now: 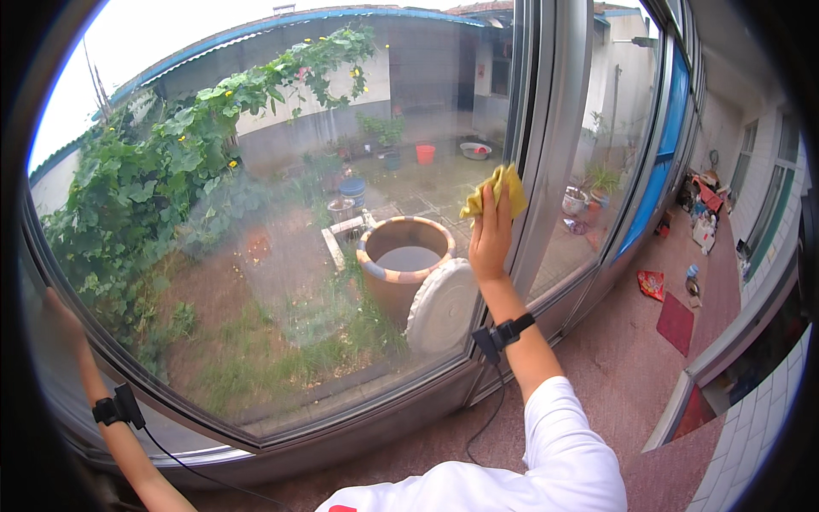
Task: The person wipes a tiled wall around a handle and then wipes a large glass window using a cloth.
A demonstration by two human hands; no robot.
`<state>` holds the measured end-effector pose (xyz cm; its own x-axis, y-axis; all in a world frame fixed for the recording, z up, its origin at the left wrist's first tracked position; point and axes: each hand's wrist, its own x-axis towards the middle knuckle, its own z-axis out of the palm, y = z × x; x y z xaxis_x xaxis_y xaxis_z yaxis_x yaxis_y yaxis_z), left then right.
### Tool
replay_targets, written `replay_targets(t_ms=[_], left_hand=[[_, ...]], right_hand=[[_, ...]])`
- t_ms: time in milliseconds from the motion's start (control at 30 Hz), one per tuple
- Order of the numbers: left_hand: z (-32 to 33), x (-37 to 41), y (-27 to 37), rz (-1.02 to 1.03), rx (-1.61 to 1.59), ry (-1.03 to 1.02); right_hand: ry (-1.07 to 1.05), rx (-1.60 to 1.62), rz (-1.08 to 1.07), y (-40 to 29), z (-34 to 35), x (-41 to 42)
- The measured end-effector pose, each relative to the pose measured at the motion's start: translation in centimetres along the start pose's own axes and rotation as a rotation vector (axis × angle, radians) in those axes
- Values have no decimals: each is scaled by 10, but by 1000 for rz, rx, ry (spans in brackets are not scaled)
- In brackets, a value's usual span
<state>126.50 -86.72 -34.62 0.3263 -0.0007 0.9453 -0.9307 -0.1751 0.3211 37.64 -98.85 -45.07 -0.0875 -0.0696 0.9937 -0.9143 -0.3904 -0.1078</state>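
My right hand (491, 246) holds a crumpled yellow cloth (496, 192) against the large window pane (294, 256), close to its right upright. The fingers lie over the cloth, pointing up. Beside them runs the silvery metal window frame (556, 128). At the far left my left hand (64, 323) is raised by the window's left frame (64, 275); its fingers are blurred and dim, so their grip is unclear. Hazy, whitish patches show on the middle of the glass. Each wrist wears a black strap with a small device and a cable.
Beyond the glass stand a large brown vat (403, 281), a round white lid (445, 307) leaning by it, and leafy vines (147, 185). Indoors, a dark red mat (675, 323) and a red packet (651, 285) lie on the reddish floor (595, 358). Clutter (704, 198) lines the far wall.
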Motion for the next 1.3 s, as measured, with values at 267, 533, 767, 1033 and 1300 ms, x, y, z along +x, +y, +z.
replay_targets(t_ms=[267,533,767,1033,1300], left_hand=[[1,1,-8,16,-258,80],[-5,4,-1,-21,-242,86],[0,-17,22,20,-174,178],[-10,-13,27,-7,-195,161],[-12,-8,30,-63,-141,108]], right_hand=[[153,-3,-284,10,9,198],[279,-38,-461,16,13,334],[288,59,-457,3,22,259],[-7,161,-427,-35,9,97],[-399,167,-709,-43,-9,-54]])
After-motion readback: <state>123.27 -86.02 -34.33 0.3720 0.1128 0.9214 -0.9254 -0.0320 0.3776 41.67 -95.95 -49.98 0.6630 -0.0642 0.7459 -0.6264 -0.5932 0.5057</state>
